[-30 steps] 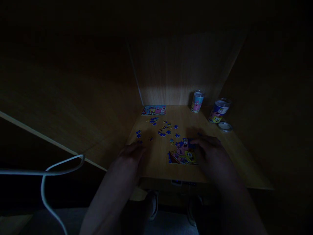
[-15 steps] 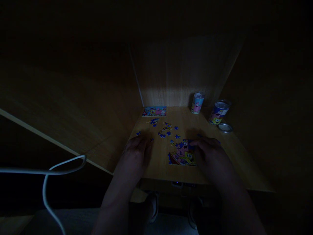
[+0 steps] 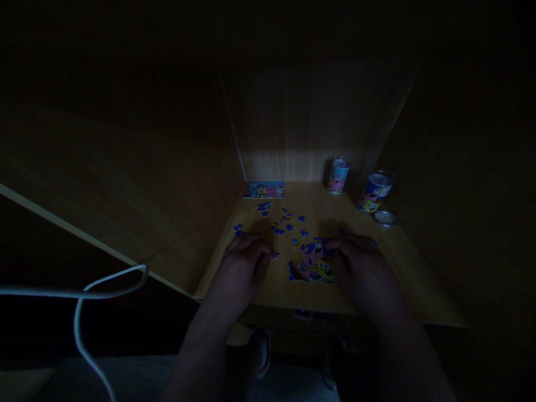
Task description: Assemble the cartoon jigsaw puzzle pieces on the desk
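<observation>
In the dim head view, my left hand is above the near left of the wooden surface, thumb and forefinger pinched on a small jigsaw piece whose edge shows at the fingertips. A partly joined jigsaw puzzle with pink and yellow cartoon figures lies flat to its right. My right hand rests over the puzzle's right side, fingers bent against it, covering that part. Loose jigsaw pieces, mostly blue-backed or yellow, are scattered beyond the puzzle. A few more pieces lie just past my left hand.
A picture card lies at the back left. Two clear-topped cartoon cans, one pale blue and one darker, stand at the back right beside a round lid. Wooden panels enclose the sides. A white cable hangs at left.
My left hand has moved right and slightly nearer, bringing the jigsaw piece closer to the puzzle and uncovering pieces behind it. My right hand has stayed in place.
</observation>
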Tool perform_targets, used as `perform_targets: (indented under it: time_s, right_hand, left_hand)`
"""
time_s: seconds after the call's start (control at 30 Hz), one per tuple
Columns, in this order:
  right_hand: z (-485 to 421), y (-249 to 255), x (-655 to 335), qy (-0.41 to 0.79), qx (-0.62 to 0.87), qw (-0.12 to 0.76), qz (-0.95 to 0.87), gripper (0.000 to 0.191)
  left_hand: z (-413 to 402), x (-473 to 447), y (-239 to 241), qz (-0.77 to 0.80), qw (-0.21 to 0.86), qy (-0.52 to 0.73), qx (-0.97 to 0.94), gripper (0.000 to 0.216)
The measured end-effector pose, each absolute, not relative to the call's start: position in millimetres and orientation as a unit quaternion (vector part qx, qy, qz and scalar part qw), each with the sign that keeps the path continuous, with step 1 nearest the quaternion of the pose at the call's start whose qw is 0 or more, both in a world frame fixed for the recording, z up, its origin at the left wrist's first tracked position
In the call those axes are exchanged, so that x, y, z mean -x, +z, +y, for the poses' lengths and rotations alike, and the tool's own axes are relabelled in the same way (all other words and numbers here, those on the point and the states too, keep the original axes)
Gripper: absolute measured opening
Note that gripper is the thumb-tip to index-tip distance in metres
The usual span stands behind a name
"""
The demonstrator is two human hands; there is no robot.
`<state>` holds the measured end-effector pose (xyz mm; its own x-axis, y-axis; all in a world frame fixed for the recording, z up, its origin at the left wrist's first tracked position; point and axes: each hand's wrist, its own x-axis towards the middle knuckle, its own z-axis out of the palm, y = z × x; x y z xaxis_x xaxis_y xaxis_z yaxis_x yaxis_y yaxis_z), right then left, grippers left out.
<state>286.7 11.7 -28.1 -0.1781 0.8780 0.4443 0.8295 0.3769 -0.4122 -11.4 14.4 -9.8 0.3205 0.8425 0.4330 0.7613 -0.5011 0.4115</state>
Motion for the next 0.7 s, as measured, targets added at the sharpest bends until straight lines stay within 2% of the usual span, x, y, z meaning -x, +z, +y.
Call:
perform_targets:
  time_s: [0.33,0.53,0.7]
  right_hand:
    - [10.7,-26.2,-284.3,0.028,0.565,0.315,-0.762,0.029]
    - [11.0,-26.8,-284.8,0.034,0.564,0.321,-0.76,0.029]
    - [11.6,-28.4,-285.3,0.032,0.566,0.312,-0.762,0.028]
  left_hand:
    - [12.6,13.4,-10.8,0.487,0.073,0.308,-0.814,0.013]
    - [10.7,16.2,-6.8,0.453,0.132,0.325,-0.82,0.016]
    - [13.8,16.7,-11.5,0.454,0.131,0.348,-0.809,0.02]
